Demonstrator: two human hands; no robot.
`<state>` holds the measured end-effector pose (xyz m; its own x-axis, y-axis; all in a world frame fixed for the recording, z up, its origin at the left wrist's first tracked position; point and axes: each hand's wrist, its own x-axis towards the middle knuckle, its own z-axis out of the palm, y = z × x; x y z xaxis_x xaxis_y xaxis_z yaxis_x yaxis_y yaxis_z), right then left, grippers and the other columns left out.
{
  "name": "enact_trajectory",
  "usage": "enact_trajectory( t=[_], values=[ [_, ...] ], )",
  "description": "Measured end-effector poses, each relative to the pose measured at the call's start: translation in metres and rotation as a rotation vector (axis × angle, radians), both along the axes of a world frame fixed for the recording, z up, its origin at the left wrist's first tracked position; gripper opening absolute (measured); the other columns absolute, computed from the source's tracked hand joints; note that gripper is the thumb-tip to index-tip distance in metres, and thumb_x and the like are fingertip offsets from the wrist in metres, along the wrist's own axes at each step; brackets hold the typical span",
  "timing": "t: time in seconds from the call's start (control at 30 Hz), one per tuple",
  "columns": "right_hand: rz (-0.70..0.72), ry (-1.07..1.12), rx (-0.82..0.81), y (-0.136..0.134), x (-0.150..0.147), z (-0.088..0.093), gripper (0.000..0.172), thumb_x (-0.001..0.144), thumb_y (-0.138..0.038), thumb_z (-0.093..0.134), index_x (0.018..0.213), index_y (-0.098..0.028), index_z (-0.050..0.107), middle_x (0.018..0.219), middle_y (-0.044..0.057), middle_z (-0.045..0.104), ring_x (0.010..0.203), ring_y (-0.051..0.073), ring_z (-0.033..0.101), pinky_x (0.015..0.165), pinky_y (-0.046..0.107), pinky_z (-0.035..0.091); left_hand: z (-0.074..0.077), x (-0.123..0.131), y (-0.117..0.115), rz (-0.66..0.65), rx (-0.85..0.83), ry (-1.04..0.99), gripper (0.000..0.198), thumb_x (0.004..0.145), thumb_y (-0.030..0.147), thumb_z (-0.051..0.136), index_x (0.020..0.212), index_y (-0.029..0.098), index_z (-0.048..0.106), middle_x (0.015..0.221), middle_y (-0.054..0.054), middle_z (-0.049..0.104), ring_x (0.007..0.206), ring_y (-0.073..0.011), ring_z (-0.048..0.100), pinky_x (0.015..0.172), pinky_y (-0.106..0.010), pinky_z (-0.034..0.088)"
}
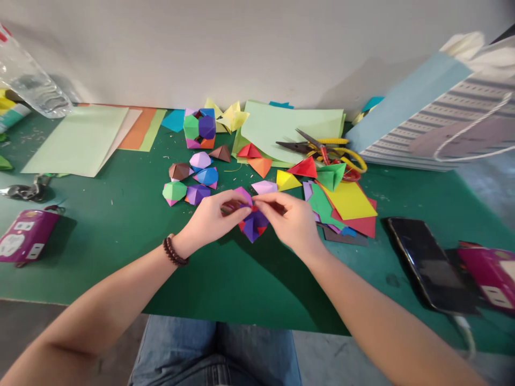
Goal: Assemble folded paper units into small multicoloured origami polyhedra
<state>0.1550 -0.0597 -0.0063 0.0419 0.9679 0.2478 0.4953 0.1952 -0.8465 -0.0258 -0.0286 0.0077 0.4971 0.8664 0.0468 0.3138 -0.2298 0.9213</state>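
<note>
The left hand (209,220) and the right hand (289,220) meet over the green counter (100,257), their fingers pinched together on a purple, blue and red origami piece (251,225). Just beyond the hands lie loose paper triangles (306,169) and a pile of coloured paper sheets (350,201). Folded origami polyhedra (207,177) sit further left, while yellow-handled scissors (325,150) rest partly on a pale green paper sheet (292,126).
</note>
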Motion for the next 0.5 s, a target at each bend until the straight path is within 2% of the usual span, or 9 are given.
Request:
enact_trajectory(
  t=[0.1, 0.17, 0.23, 0.33, 0.43, 0.5],
  values=[
    [-0.125, 0.003, 0.106, 0.0003, 0.0013, -0.0019, 0.015, 0.087, -0.029, 0.058, 0.093, -0.021, 0.071, 0.088, 0.005, 0.074, 0.078, 0.019, 0.069, 0.072, 0.034, 0.057, -0.002, 0.0004, -0.0008, 0.027, -0.135, -0.062, 0.027, 0.085, 0.04, 0.058, 0.097, 0.016, 0.064, 0.088, -0.005, 0.071, 0.078, -0.0147, 0.067, 0.067, -0.024, 0.053],
    [-0.13, -0.042, 0.169, -0.001, 0.0003, -0.0027, 0.016, 0.089, -0.027, 0.056, 0.094, -0.022, 0.07, 0.09, 0.005, 0.073, 0.079, 0.018, 0.068, 0.071, 0.033, 0.057, -0.0026, 0.0004, -0.0016, 0.019, -0.141, -0.003, 0.025, 0.085, 0.039, 0.057, 0.089, 0.015, 0.065, 0.08, -0.003, 0.07, 0.071, -0.0136, 0.065, 0.061, -0.023, 0.051],
    [-0.084, -0.097, 0.215, -0.0028, -0.002, -0.0035, 0.017, 0.09, -0.025, 0.053, 0.097, -0.022, 0.069, 0.093, 0.006, 0.072, 0.082, 0.018, 0.068, 0.072, 0.032, 0.057, -0.0027, -0.0001, -0.0021, 0.031, -0.057, 0.101, 0.021, 0.086, 0.032, 0.055, 0.077, 0.015, 0.063, 0.07, -0.002, 0.067, 0.062, -0.0113, 0.06, 0.054, -0.022, 0.046],
    [0.009, -0.141, 0.237, -0.0048, -0.0058, -0.0048, 0.023, 0.09, -0.025, 0.054, 0.11, -0.021, 0.064, 0.099, 0.008, 0.07, 0.086, 0.018, 0.067, 0.071, 0.031, 0.057, -0.0029, -0.0016, -0.0019, 0.066, 0.16, 0.257, 0.02, 0.084, 0.021, 0.051, 0.067, 0.015, 0.059, 0.061, 0.0, 0.06, 0.055, -0.0096, 0.053, 0.05, -0.021, 0.041],
    [0.081, -0.2, 0.269, -0.0052, -0.0069, -0.0063, 0.023, 0.088, -0.025, 0.059, 0.11, -0.022, 0.064, 0.099, 0.007, 0.07, 0.088, 0.019, 0.066, 0.075, 0.034, 0.057, -0.0033, -0.0017, -0.0025, 0.052, 0.347, 0.332, 0.014, 0.082, 0.017, 0.052, 0.073, 0.015, 0.062, 0.068, -0.001, 0.064, 0.06, -0.0112, 0.057, 0.054, -0.022, 0.043],
    [0.072, -0.204, 0.275, -0.0045, -0.006, -0.0077, 0.015, 0.087, -0.023, 0.058, 0.1, -0.022, 0.067, 0.094, 0.005, 0.071, 0.087, 0.019, 0.067, 0.078, 0.035, 0.056, -0.0037, -0.0003, -0.0038, 0.053, 0.331, 0.275, 0.013, 0.084, 0.021, 0.053, 0.086, 0.016, 0.065, 0.079, -0.003, 0.069, 0.065, -0.0122, 0.062, 0.058, -0.023, 0.048]
  ],
)
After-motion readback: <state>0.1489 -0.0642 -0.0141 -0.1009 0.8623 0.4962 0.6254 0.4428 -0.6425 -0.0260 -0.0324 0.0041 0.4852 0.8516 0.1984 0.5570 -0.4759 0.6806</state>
